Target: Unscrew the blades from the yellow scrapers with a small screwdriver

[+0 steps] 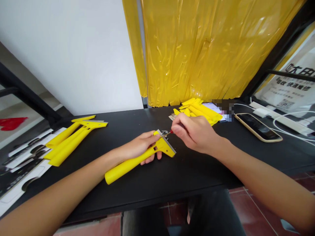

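My left hand [145, 146] grips a yellow scraper [131, 164] by its head, the long handle pointing down and left over the black table. A metal strip runs along the head's far edge. In the closed fingers of my right hand [193, 131] is a small screwdriver [169, 132] with a red handle, mostly covered by the hand. Its thin shaft reaches left to the scraper's head, close to my left thumb. Behind my right hand lies a pile of yellow scraper parts [200, 109].
Several yellow scrapers [71, 141] lie at the left beside flat white and black boxes [29, 177]. A phone in a tan case [258, 127], white cables and a power strip [283, 118] are at the right. Yellow plastic curtain [197, 49] hangs behind the black table [197, 177].
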### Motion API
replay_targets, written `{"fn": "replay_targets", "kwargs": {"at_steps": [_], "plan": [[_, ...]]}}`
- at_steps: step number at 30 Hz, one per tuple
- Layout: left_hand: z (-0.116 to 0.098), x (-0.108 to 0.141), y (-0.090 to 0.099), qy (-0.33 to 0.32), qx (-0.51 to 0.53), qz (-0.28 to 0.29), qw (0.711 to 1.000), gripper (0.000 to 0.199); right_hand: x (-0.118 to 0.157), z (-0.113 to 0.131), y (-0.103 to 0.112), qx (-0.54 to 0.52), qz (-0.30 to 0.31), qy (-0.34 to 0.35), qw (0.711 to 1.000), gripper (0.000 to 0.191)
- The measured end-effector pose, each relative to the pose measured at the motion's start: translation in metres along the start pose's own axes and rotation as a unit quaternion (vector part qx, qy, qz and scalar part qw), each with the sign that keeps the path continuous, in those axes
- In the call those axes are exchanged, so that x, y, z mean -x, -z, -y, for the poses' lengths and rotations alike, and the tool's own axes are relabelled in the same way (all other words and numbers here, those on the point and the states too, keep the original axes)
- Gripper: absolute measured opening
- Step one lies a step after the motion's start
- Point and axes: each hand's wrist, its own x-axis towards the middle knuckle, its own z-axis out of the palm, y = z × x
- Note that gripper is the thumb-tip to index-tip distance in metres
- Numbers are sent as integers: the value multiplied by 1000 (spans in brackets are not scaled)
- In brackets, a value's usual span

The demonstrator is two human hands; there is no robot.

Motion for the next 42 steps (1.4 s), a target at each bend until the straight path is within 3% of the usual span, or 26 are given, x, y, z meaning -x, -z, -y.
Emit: {"fn": "replay_targets", "kwargs": {"at_steps": [3,7,18,22,25,27,31,37,42], "plan": [[2,-2,0,-6,4,-10,1000,41,-2,0,-3,111,-41,-33,992,47],[3,-4,0,-14,10,-24,1000,41,-3,-2,-4,163,-28,-32,986,47],[-2,-1,1,-2,-11,-17,1000,46,-2,-8,-2,118,20,91,989,29],[-3,-1,1,5,-12,-24,1000,47,-1,-7,1,28,26,75,996,15],[-2,-1,1,0,-12,-20,1000,48,0,-4,4,-23,42,71,996,29],[0,-2,2,-5,-8,-16,1000,47,0,-3,4,-37,45,72,996,28],[2,-3,3,-2,-10,-24,1000,47,2,-1,-3,-41,0,41,998,23],[0,-1,2,-6,-13,-19,1000,49,4,2,-9,-111,-25,17,993,44],[0,-2,1,-5,-12,-21,1000,47,3,3,-5,-71,-15,-21,997,23]]}}
